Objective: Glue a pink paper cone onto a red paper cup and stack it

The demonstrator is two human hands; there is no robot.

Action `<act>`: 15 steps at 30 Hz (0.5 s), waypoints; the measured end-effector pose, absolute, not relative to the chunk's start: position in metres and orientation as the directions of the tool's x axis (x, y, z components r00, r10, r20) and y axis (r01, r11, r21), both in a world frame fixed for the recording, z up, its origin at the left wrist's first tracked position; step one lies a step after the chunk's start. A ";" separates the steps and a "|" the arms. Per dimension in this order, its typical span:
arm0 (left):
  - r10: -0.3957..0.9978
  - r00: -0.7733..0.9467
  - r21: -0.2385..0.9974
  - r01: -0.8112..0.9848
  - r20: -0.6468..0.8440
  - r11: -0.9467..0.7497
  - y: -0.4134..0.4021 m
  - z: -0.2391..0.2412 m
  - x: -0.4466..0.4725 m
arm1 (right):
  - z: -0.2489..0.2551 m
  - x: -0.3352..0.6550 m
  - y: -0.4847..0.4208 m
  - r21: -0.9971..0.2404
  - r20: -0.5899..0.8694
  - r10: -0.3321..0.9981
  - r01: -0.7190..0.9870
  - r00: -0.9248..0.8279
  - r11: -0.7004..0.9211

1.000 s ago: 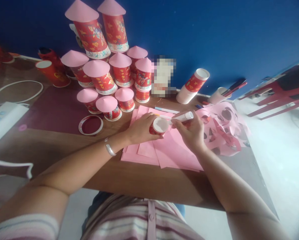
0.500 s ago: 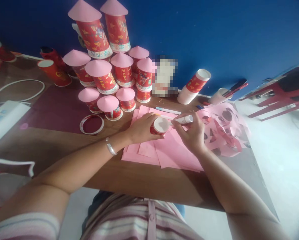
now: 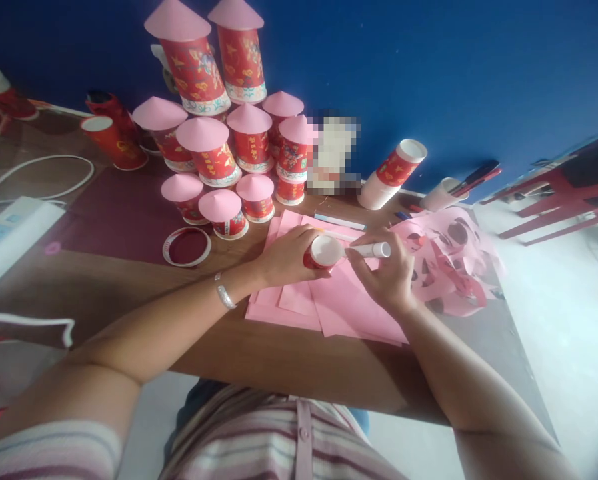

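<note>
My left hand [image 3: 291, 257] is wrapped round a short red paper cup [image 3: 327, 252], its pale round end turned up toward me. Between the fingers of my right hand [image 3: 391, 273] is a white marker pen [image 3: 375, 250], its tip pointing left, close to the cup's rim. Whether the tip touches the cup I cannot tell. Both hands are over a loose stack of pink paper sheets [image 3: 349, 303]. Another slim pen [image 3: 339, 222] lies at the back edge of the sheets.
Several red cups with pink cone tops [image 3: 202, 150] stand at back left, a ring-shaped cup piece [image 3: 186, 247] before them. Stacked cups [image 3: 393, 173] and a pen cup [image 3: 443, 195] are at the back. Cut pink scraps [image 3: 451, 267] lie right, a power strip [image 3: 21, 233] left.
The whole view has shifted slightly. The marker has tilted a little, its back end dropping lower. My left hand keeps its hold on the cup.
</note>
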State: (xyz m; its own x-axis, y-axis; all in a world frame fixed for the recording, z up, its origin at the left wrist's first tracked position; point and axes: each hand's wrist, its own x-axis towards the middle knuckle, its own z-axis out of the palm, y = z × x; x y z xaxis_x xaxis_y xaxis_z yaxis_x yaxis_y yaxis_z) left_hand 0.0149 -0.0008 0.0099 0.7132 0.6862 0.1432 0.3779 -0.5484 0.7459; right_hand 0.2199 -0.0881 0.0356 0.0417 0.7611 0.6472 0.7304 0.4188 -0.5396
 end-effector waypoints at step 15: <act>0.688 0.721 0.765 0.396 0.085 -0.508 -0.003 0.017 0.014 | 0.033 0.222 -0.077 -0.632 0.591 0.800 0.676 0.104 0.379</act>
